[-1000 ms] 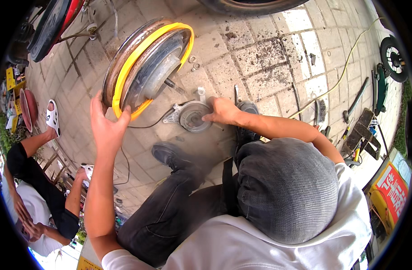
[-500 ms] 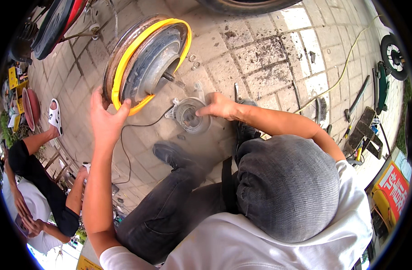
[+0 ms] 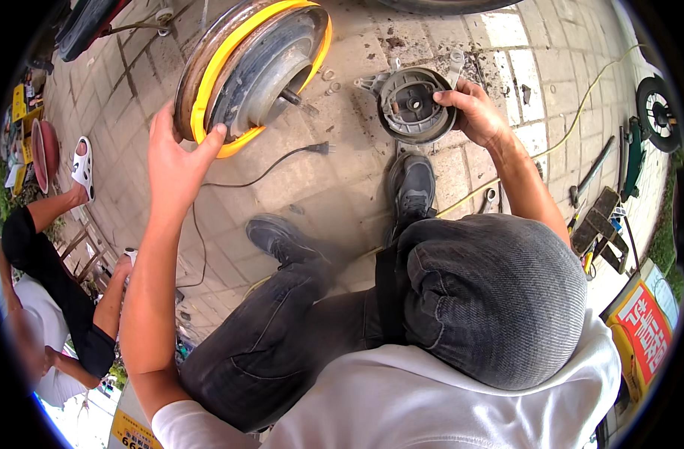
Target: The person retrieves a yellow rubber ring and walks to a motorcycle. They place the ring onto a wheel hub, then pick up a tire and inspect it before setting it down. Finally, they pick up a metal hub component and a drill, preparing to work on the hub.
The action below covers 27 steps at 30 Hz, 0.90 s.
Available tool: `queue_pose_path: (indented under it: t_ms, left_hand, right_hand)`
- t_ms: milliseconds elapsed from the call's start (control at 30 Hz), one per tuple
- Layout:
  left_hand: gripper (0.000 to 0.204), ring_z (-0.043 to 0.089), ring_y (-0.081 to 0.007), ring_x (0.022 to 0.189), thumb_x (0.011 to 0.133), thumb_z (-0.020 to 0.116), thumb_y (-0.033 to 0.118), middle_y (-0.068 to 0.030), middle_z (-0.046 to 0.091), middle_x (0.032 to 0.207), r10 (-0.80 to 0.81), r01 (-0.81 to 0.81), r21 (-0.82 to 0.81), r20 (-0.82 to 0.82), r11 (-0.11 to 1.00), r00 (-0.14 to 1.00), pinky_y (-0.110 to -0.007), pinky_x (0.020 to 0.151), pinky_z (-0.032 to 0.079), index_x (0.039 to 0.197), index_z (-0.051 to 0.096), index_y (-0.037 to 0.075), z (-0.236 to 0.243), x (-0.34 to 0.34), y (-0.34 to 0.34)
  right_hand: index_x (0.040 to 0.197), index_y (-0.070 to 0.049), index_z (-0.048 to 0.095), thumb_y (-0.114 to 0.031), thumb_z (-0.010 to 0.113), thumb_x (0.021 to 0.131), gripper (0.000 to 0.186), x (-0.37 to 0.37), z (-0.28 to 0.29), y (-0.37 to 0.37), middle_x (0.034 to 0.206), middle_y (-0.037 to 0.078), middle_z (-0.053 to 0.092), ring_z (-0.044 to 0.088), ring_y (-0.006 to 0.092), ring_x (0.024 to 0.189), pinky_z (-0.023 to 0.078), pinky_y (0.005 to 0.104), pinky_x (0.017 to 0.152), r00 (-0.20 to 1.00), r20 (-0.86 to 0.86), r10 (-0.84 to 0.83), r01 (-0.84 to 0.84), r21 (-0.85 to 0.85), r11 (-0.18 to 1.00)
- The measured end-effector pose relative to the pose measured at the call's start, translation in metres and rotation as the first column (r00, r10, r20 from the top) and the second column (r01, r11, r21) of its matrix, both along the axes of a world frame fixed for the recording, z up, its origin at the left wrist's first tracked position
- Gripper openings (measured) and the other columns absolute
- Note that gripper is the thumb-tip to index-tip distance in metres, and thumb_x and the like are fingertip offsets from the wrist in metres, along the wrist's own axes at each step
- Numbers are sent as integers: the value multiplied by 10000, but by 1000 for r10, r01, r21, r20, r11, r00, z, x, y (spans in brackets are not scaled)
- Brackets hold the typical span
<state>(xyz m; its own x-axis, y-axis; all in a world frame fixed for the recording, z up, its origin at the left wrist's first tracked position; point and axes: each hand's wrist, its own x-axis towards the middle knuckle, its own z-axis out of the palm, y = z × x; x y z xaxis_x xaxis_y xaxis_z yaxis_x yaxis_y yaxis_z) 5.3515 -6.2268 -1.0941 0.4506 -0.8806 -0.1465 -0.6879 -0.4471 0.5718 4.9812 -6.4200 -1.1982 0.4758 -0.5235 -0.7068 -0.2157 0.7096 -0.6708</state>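
My left hand is closed on the lower edge of a bare metal wheel, its thumb on the near side of the rim. The wheel stands tilted, with a yellow band around it and an axle stub sticking out of its grey hub. To the right, my right hand grips a round grey drum brake plate by its right side, thumb over the edge. Its inner side, with curved brake shoes, faces up. The fingers under the plate are hidden. A gap separates plate and wheel.
A black cable with a plug lies on the paving between my arms. Small rings lie beside the wheel. A spanner is near my right forearm. Another person sits at the left. A small wheel lies far right.
My right hand has carried the brake plate forward and to the right, uncovering the plug. My left hand keeps its hold on the wheel. The view has shifted slightly.
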Motion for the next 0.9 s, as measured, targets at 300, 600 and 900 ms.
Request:
queue_pose_path:
  t_ms: [300, 600, 900]
  left_hand:
    - [744, 598, -243, 1073, 789, 762, 278, -193, 537, 1222, -63, 63, 7, 51, 998, 997, -367, 928, 488, 1329, 422, -106, 3, -2, -21]
    - [732, 531, -346, 1090, 711, 776, 202, -219, 519, 1158, -8, 8, -12, 17, 1000, 1000, -394, 946, 434, 1279, 427, -100, 2, -2, -7]
    - [773, 486, -345, 1148, 712, 757, 161, -210, 465, 1216, 6, -6, 17, 4, 1000, 1000, -406, 1009, 388, 1333, 369, -85, -1, -3, -2]
  right_hand:
    - [985, 91, 635, -192, 752, 754, 383, 78, -2, 20, 866, 144, 680, 682, 199, 689, 598, 344, 582, 993, -17, 116, -112, 156, 981]
    - [1016, -24, 645, -239, 729, 793, 320, 128, 17, 38, 905, 102, 700, 702, 222, 748, 595, 395, 709, 997, 29, 70, -76, 429, 900]
    - [1015, 44, 634, -251, 758, 759, 411, 124, 7, 40, 873, 125, 688, 690, 202, 691, 598, 342, 576, 985, -9, 173, -160, 333, 929]
